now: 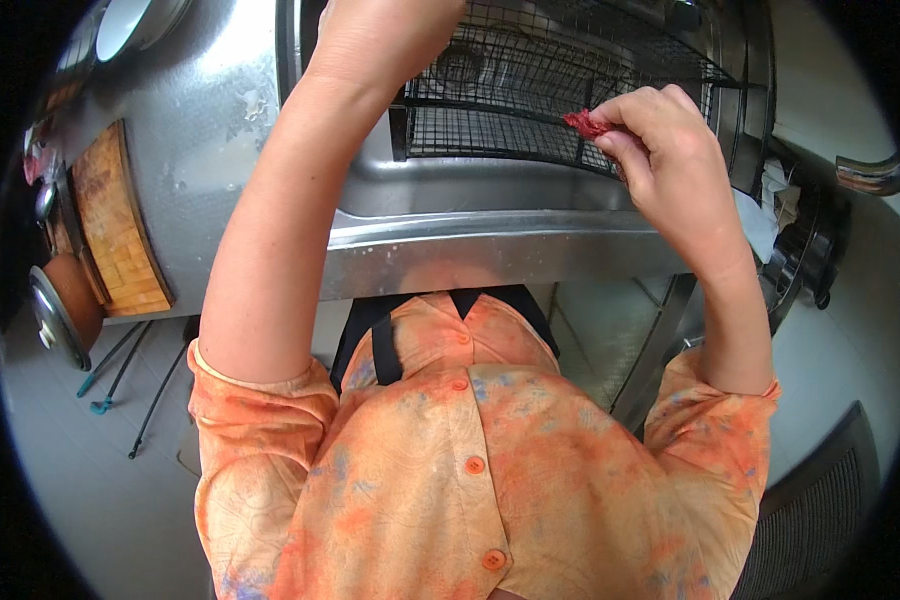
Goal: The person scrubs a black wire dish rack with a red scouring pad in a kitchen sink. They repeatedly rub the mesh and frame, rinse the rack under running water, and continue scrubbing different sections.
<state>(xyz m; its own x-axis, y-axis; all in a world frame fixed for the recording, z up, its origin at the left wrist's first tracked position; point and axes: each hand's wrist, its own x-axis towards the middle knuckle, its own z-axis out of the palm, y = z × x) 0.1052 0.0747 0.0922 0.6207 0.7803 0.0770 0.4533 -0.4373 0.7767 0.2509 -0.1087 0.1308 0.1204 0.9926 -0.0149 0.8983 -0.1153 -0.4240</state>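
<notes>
A small crumpled red piece [586, 124], perhaps a scouring pad, is pinched between the thumb and fingers of my right hand [664, 146]. Its exact material is hard to tell. That hand hovers over the front right of a black wire mesh rack [487, 135], which sits across a stainless steel sink [450, 187]. My left hand [390, 30] reaches past the top edge of the view near the rack's left side. Its fingers are cut off, so whatever they touch or hold is hidden.
Left of the sink, a wooden cutting board [116, 225] stands on the steel counter [187, 180]. Beyond it are a brown pot with a glass lid [60, 319] and, at the back, white bowls [124, 30]. A dark slatted panel [810, 495] is at lower right.
</notes>
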